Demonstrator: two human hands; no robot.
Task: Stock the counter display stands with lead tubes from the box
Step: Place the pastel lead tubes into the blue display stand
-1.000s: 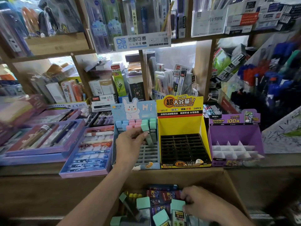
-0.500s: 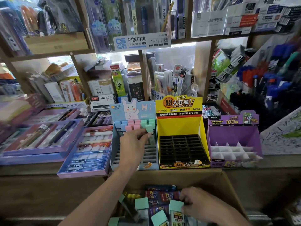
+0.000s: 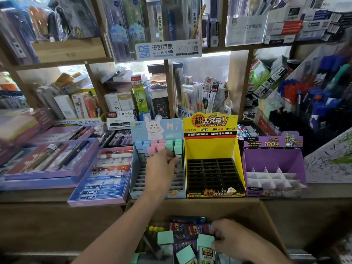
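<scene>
1. Pinching a mint-capped lead tube (image 3: 178, 151) between the thumb and curled fingers (image 3: 172, 161) of the left hand (image 3: 162, 168), at centre frame, over the right-hand column of the blue display stand (image 3: 158, 194).
2. Square mint cap on top and a slim clear body below, partly hidden by the fingers. Long axis near upright, with the cap toward the top of the frame and the lower end down at the stand's grey slotted grid.
3. Just above in the frame, standing in the stand's back rows: blue-capped tubes (image 3: 142, 145), pink-capped tubes (image 3: 157, 147) and green-capped tubes (image 3: 173, 143), all upright, caps up, side by side.
4. Curled over the cap of a second mint tube (image 3: 205, 242) at lower right: the fingers of the right hand (image 3: 236, 242), touching it. Fingertips hidden, so cannot tell whether truly gripping.
5. Standing on end in the cardboard box (image 3: 266, 221) at bottom centre, cap up and printed label toward the camera, among loose mint tubes (image 3: 165, 237) and dark purple packs (image 3: 190, 228).
6. Just right of the blue stand: a yellow display stand (image 3: 213, 149) with a black grid. Beside that, a purple display stand (image 3: 272, 159) with white dividers.
</scene>
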